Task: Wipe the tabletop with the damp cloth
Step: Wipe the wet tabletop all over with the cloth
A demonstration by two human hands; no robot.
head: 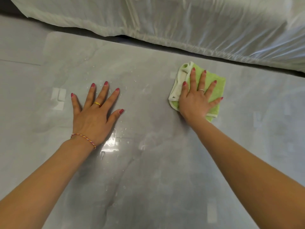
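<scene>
A: What is getting cut off or staying hard to make out?

B: The white plastic-wrapped bulk (181,22) is running out of view past the top and right, so what it is covering cannot be told. It is lying just beyond the far edge of the glossy grey tabletop (148,162), whose near and side edges are also falling outside the view. Pale reflections and scattered water droplets (122,129) are blurring the surface near the middle.

A: And the hands?

B: The left hand (95,116) is lying flat on the tabletop toward its left side, fingers straight and spread, grasping nothing. It is wearing a gold ring (97,104) and a braided thread bracelet (84,138) at the wrist. The right hand (196,100) is pressing down on the green cloth (212,80) with straight, splayed fingers, not curling round it; it is wearing a thin silver ring (201,90).

A: Where is the cloth sitting?

B: Folded, toward the far edge on the right side, partly hidden under the palm, its white edging showing at the left.

A: Any writing?

B: None is showing legibly.
</scene>
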